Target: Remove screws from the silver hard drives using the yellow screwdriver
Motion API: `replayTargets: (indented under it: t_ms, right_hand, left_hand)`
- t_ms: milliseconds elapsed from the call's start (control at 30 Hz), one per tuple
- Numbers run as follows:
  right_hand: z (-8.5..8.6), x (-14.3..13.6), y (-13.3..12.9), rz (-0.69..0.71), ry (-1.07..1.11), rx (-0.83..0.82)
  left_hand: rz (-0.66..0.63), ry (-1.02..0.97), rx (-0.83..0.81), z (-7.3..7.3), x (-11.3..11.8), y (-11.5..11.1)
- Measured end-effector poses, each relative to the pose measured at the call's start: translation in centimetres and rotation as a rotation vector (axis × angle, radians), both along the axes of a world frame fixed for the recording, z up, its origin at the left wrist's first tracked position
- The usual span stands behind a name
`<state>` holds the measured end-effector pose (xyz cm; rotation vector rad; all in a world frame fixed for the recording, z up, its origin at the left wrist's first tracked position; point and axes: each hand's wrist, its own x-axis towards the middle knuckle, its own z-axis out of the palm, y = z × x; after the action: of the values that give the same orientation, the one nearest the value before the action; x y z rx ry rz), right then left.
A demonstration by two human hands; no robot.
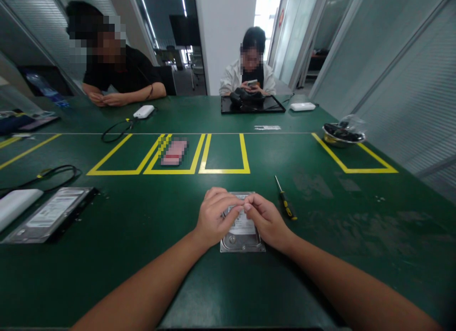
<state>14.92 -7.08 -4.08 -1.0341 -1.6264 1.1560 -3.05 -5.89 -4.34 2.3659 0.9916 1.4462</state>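
A hard drive [243, 242] with a white label lies on the green table in front of me, partly covered by my hands. Above its far half, my left hand [215, 218] is closed in a pinch, thumb against fingers. My right hand [267, 221] pinches too, and its fingertips meet those of the left. Whatever is between the fingertips is too small or hidden to make out. To the right of my right hand lies a screwdriver [285, 203] with a black and yellow handle, its shaft pointing away from me.
Another hard drive [53, 212], a white power bank [17, 205] and a black cable [67, 168] lie at left. Yellow tape [224, 171] marks rectangles, one holding a pink blurred item [174, 152]. A metal bowl [344, 136] stands at right. Two people sit across the table.
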Motion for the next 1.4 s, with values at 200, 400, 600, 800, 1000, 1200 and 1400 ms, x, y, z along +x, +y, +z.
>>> replayTargets:
  t_ms: [200,400,600,800,1000,1200,1400]
  right_hand:
    - [-0.1,-0.2,-0.1,-0.055,-0.03,0.048]
    - [-0.6,-0.4,-0.3,-0.094,-0.063,0.092]
    - [-1.0,-0.3,-0.3,-0.104,-0.11,0.132]
    - [-1.1,-0.3,-0.4,-0.129,-0.164,0.239]
    - [-0.6,0.0,-0.9,-0.023,-0.242,0.419]
    - [-0.6,0.1,-1.3,0.131,-0.579,0.536]
    - [0.7,-0.1,-2.3,0.252,-0.842,0.469]
  left_hand:
    - [0.008,0.02,0.008,-0.2,0.0,-0.1]
    - [-0.037,0.004,0.001,0.1,0.2,-0.1]
    - [-0.066,0.023,-0.06,0.0,0.2,0.0]
    - [-0.076,0.048,-0.109,-0.3,-0.1,0.2]
    - [0.107,0.124,-0.196,-0.2,-1.4,1.6]
    - [0.238,0.181,-0.332,-1.2,-3.2,4.0]
    - [0.264,0.168,-0.391,-1.5,-3.7,4.8]
